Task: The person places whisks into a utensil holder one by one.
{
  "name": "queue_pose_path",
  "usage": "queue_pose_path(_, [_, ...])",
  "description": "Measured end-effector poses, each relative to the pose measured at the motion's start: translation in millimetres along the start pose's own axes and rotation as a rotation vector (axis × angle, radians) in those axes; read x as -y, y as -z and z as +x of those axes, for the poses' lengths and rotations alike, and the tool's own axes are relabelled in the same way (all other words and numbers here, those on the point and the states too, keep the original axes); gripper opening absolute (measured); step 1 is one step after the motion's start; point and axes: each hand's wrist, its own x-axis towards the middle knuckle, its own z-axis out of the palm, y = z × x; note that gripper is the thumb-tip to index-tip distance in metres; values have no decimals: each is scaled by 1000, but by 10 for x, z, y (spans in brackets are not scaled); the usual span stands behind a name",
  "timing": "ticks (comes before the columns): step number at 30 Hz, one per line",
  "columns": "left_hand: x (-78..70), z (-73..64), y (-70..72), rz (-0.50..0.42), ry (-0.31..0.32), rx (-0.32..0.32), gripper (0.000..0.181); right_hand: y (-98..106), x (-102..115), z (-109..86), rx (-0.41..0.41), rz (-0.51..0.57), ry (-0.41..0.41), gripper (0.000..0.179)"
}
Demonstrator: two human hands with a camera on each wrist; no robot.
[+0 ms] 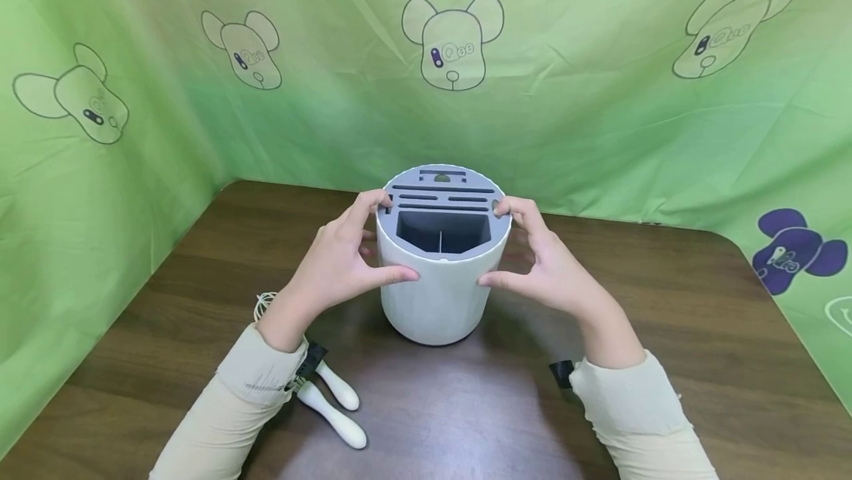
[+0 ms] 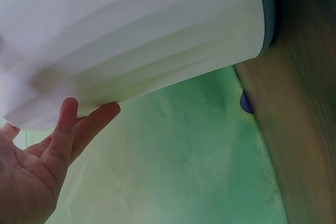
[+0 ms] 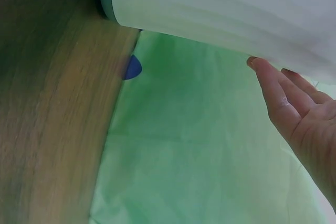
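A white round knife and utensil holder (image 1: pixel 433 302) stands upright on the table, with a grey slotted insert (image 1: pixel 442 203) in its top. My left hand (image 1: pixel 339 254) grips its left upper side, thumb on the front wall and a fingertip at the insert's left edge. On the opposite side my right hand (image 1: pixel 542 265) holds it likewise, with the thumb in front and a fingertip at an opening on the insert. In the left wrist view, other fingers (image 2: pixel 65 135) lie along the white wall (image 2: pixel 157 35). The right wrist view shows fingers (image 3: pixel 278 93) at the wall's lower edge.
Two utensils with white handles (image 1: pixel 333 417) lie at the front left, partly hidden under my left forearm; wire loops (image 1: pixel 264 305) show beyond it. The brown wooden table (image 1: pixel 665 302) is bordered behind by a green printed cloth (image 1: pixel 566 132).
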Motion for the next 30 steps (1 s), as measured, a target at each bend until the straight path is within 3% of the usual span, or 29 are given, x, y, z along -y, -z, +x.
queue_pose_path(15, [-76,-26,-93,-9,-46,-1,88,67,15,-133,-11,-29,13,82])
queue_pose_path(30, [-211,-96,-178,10,-50,-7,89,128,43,-276,-14,-25,28,84])
